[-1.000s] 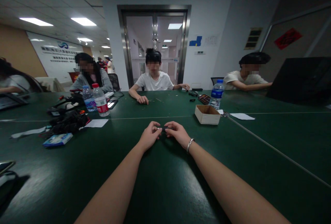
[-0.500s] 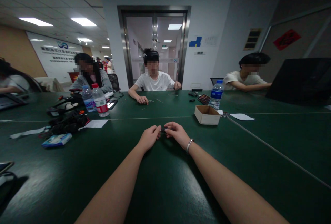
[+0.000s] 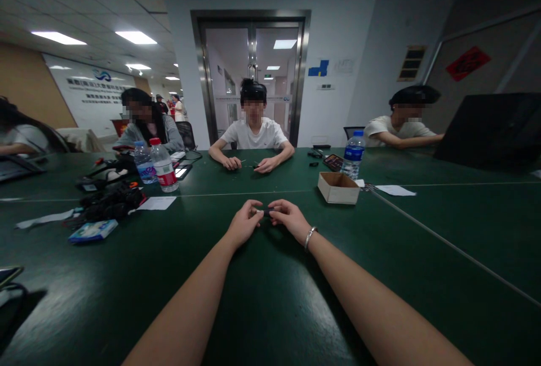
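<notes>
Over the dark green table (image 3: 270, 287), my left hand (image 3: 244, 223) and my right hand (image 3: 289, 219) meet fingertip to fingertip. Between them is a small dark object (image 3: 267, 213), too small for me to tell its kind. My right hand, with a silver bracelet (image 3: 310, 238) at its wrist, pinches the object from the right between thumb and fingers. From the left, my left thumb and index finger close on its other end, with the index finger arched. The fingers hide most of the object.
A small open cardboard box (image 3: 338, 190) stands ahead to the right, near a water bottle (image 3: 353, 155). Left are two bottles, black gear (image 3: 107, 200) and a blue-white packet (image 3: 93, 231). A person (image 3: 253, 135) sits opposite; others sit on both sides.
My left index finger has lifted and arched more, while my right hand stays almost still. The person opposite has lowered a raised hand to the table, and both their hands now face each other.
</notes>
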Demonstrator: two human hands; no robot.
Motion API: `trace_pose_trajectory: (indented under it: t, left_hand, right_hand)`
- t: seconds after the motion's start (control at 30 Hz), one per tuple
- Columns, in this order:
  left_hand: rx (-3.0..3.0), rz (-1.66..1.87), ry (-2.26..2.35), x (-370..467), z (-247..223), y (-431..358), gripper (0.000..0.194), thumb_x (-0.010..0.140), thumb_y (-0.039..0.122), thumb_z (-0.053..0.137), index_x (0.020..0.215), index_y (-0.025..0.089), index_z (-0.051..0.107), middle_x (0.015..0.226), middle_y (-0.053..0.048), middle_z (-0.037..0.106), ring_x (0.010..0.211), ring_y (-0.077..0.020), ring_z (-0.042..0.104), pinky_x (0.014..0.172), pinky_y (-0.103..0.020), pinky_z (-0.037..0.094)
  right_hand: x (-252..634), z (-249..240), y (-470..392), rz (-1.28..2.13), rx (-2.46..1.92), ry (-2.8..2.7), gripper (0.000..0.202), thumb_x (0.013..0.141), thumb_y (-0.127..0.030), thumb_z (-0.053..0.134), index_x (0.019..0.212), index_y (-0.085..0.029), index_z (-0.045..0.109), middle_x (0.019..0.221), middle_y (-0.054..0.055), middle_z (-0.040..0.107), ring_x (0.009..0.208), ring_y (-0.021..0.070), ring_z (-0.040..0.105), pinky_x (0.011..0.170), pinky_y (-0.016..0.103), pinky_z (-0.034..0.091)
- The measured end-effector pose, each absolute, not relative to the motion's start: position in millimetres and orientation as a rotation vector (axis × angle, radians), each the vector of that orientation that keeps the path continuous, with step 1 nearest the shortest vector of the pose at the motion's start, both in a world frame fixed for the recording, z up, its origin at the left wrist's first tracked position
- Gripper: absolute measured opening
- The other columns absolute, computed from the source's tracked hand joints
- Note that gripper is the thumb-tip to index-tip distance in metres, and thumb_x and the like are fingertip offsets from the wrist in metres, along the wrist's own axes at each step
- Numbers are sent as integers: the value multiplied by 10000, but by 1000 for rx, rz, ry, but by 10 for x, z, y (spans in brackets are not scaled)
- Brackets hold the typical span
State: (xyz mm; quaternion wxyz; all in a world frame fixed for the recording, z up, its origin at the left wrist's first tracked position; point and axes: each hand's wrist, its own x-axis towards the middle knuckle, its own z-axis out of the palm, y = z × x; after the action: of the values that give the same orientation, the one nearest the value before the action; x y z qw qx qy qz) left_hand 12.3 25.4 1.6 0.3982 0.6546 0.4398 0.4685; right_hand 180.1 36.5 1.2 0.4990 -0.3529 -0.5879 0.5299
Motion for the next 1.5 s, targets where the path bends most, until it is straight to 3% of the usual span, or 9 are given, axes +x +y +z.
trace_pose_trajectory:
  t: [0.2,0.4,0.5,0.67,0.77,1.17,1.33,1.5]
  left_hand:
    - [1734,1110,1276,120,54,221,395,796,548,435,708,173,521,568,10,556,515,-123,518,555,-234,395]
    - [1769,1084,1398,149,41,224,514,811,612,331,657,170,544,495,9,533,455,-130,505,505,-239,368]
    - [1751,1114,1377,154,34,235,471,821,573,349,724,172,574,573,-1,572,502,-132,531,541,-244,391]
    - [1654,1195,1161,117,97,225,295,738,377,545,959,182,567,867,-30,608,660,-124,566,613,-233,431]
    - [1640,1154,1134,99,130,223,283,709,354,565,904,152,591,820,-40,601,649,-125,545,588,-228,419]
    - [1729,1133,1383,89,47,259,442,789,543,433,708,146,611,601,-29,609,500,-124,506,509,-233,371]
    - [1693,1148,1349,101,39,264,475,790,567,427,790,141,637,620,-38,624,510,-134,532,537,-246,401]
    - [1646,1178,1147,107,17,281,358,770,450,521,943,148,606,689,-44,634,581,-141,566,562,-247,430]
  right_hand:
    - [1802,25,350,1284,-854,-1430,295,623,-281,716,858,-152,592,700,-2,580,605,114,556,548,232,477]
    - [1797,30,344,1280,-855,-1433,283,631,-275,708,860,-151,597,705,-4,578,602,110,557,553,231,480]
    - [1795,25,355,1291,-843,-1419,293,621,-276,709,855,-148,588,698,-5,579,602,110,557,547,224,474]
    - [1795,18,366,1297,-850,-1408,297,618,-275,709,853,-145,584,703,-2,585,595,109,557,543,222,471]
    - [1794,18,362,1286,-860,-1410,297,621,-280,709,856,-145,586,707,1,585,609,115,564,551,225,475]
    - [1805,58,331,1206,-900,-1532,272,614,-202,698,856,-154,584,769,1,577,569,97,553,552,232,463]
    - [1805,56,332,1223,-880,-1509,268,610,-204,695,846,-155,576,742,-7,576,566,97,551,548,227,462]
    - [1799,49,336,1256,-868,-1447,268,601,-214,693,831,-157,568,725,-12,573,575,101,557,548,224,467]
